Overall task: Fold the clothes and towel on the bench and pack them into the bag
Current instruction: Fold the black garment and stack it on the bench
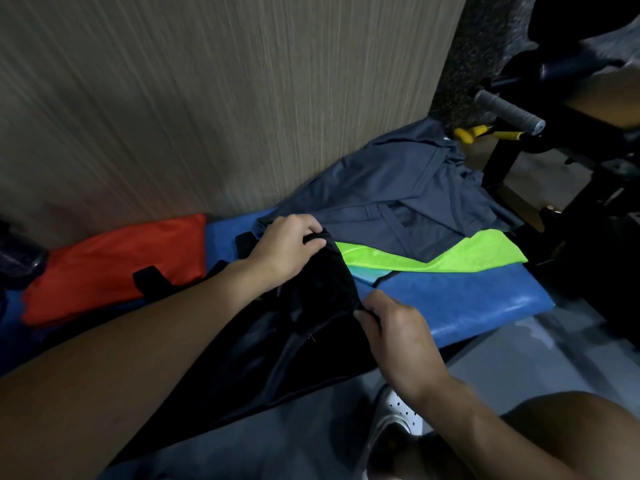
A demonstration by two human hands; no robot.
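A black garment point(311, 327) lies across the blue padded bench point(467, 299) and hangs over its near edge. My left hand point(287, 247) grips its far edge, and my right hand point(394, 327) pinches its near right edge. Beyond them a grey-blue shirt point(408, 188) is spread out against the wall. A neon green towel point(450, 254) lies partly under that shirt, with a pale teal piece point(367, 273) beside it. The orange bag point(114, 265) with black straps lies flat at the left end of the bench.
A ribbed beige wall point(207, 98) runs along the far side of the bench. Black gym equipment with a grey grip point(509, 112) and yellow-handled parts point(485, 133) stands at the right. My white shoe point(398, 417) is on the grey floor below.
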